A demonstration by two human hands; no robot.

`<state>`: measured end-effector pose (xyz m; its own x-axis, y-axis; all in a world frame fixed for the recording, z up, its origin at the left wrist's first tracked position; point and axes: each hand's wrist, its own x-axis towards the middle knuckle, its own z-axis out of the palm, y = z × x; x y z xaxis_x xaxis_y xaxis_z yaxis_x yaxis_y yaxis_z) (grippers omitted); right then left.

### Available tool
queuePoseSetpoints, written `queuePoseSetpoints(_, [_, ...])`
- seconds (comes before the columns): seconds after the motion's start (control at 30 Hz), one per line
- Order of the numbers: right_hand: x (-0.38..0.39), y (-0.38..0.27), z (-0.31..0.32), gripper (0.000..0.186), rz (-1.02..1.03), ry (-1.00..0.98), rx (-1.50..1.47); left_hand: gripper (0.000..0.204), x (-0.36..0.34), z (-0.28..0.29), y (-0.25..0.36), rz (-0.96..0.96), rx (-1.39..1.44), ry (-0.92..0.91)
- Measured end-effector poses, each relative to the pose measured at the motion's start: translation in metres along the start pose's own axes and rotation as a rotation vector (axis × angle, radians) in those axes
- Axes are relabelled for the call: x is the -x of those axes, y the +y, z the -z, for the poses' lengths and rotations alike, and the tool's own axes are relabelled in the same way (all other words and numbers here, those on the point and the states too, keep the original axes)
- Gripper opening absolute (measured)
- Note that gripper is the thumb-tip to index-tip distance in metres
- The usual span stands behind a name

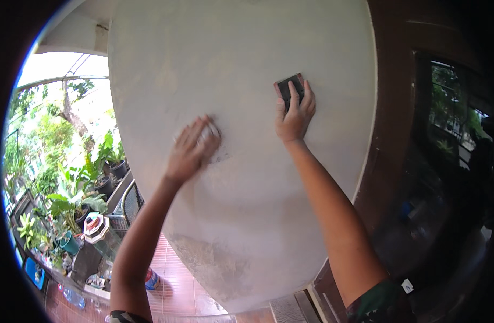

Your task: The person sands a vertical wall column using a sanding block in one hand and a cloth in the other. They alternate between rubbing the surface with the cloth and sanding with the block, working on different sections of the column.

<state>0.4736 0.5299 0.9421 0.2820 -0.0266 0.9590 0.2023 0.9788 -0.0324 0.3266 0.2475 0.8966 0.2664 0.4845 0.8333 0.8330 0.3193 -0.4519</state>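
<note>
The pale plastered wall (236, 59) fills the middle of the view, with dark smudges around its centre and rougher, stained patches low down. My left hand (192, 148), blurred, is against the wall left of centre, its fingers stretched upward over a dark smudge; anything beneath the palm is hidden. Higher up on the right, my right hand (295, 118) grips a dark rectangular block (284, 88) with red edges, like a sanding block, pressed to the wall.
At right stands a dark brown frame (392, 35) with dark glass (446, 140). Beyond the wall's left edge are potted plants (69, 196), a metal mesh chair (128, 210), a water bottle (75, 296) and a can (151, 279) on red floor tiles (174, 274).
</note>
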Motion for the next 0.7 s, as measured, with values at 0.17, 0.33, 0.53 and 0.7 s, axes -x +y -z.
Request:
queuePoseSetpoints(0.17, [0.002,0.004,-0.005,0.050,0.010,0.007,0.022,0.048,-0.106,0.011,-0.040,0.146,-0.108,0.237])
queuePoseSetpoints(0.33, [0.001,0.004,-0.008,0.050,0.024,0.024,-0.003,0.052,-0.128,-0.009,-0.018,0.301,-0.158,0.396])
queuePoseSetpoints(0.53, [0.000,0.005,-0.008,0.050,0.005,0.010,-0.019,0.043,-0.089,-0.042,0.029,0.163,-0.053,0.242])
queuePoseSetpoints(0.7, [-0.003,0.006,-0.006,0.050,-0.013,0.026,-0.042,0.047,-0.046,-0.063,0.085,-0.116,0.022,-0.027])
